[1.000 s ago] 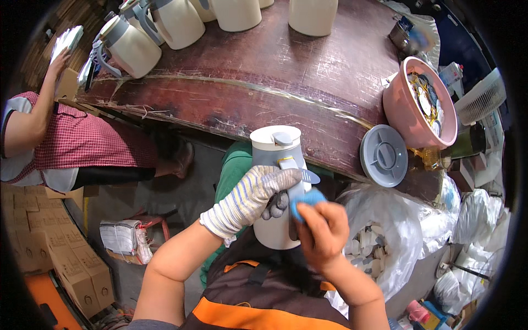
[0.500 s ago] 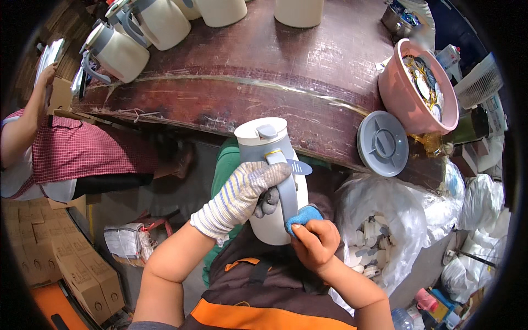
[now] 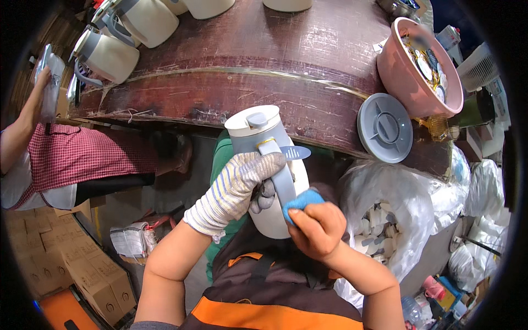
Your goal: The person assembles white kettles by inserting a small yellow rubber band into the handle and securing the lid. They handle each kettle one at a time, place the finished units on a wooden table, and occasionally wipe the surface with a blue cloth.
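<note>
My left hand (image 3: 239, 184) wears a striped knit glove and grips a white jug with a grey lid and handle (image 3: 268, 165), held upright in front of my body. My bare right hand (image 3: 316, 231) presses a blue cloth (image 3: 301, 201) against the jug's lower side, beside the grey handle. The jug's base is hidden behind my hands and my orange and brown vest.
A dark wooden table (image 3: 247, 60) lies ahead with more white jugs (image 3: 107, 55) at its far left. A pink bowl of small parts (image 3: 423, 60) and a grey round lid (image 3: 385, 127) sit at its right. Another person in red check (image 3: 71, 165) sits left. Clear bags (image 3: 385, 220) hold parts at right.
The jug has come lower and closer to me in my left hand. My right hand with the blue cloth has slid down along the jug's side.
</note>
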Demonstrator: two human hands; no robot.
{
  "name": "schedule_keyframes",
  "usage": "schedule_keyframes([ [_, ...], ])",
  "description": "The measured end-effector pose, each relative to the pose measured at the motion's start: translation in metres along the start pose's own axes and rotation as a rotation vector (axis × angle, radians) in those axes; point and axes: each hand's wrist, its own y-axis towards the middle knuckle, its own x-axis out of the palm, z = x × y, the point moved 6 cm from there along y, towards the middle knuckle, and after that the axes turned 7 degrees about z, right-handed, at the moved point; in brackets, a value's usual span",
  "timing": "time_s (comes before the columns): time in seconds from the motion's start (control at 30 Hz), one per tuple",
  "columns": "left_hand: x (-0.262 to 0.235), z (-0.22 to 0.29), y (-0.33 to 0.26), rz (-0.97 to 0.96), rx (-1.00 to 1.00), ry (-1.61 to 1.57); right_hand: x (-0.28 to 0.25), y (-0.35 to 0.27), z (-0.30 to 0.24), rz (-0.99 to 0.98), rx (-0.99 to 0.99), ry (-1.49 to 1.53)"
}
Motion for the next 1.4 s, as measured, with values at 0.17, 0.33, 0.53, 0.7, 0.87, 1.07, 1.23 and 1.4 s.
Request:
schedule_keyframes([
  [0.17, -0.001, -0.004, 0.001, 0.038, -0.006, -0.125, 0.006, 0.024, 0.001, 0.071, -0.009, -0.007],
  [0.33, -0.002, -0.011, 0.003, 0.022, -0.020, -0.079, -0.002, -0.007, -0.003, -0.001, 0.005, 0.001],
  [0.53, -0.003, -0.012, 0.004, 0.044, -0.003, -0.141, 0.007, 0.024, 0.000, 0.077, 0.008, 0.017],
  [0.7, -0.008, -0.015, 0.003, 0.029, -0.029, -0.058, -0.004, -0.015, -0.003, -0.029, 0.030, 0.012],
  [0.87, -0.005, -0.012, 0.003, 0.034, -0.032, -0.084, 0.000, 0.006, -0.002, 0.081, 0.037, -0.023],
  [1.07, -0.005, -0.012, -0.001, 0.005, -0.019, -0.084, -0.006, -0.014, -0.008, -0.022, -0.030, -0.012],
  [1.23, 0.000, -0.011, 0.000, 0.010, 0.019, -0.092, -0.019, -0.046, -0.003, -0.030, 0.010, 0.021],
  [1.4, -0.001, -0.016, -0.005, -0.038, 0.037, -0.123, -0.049, -0.009, 0.013, 0.040, -0.027, 0.074],
])
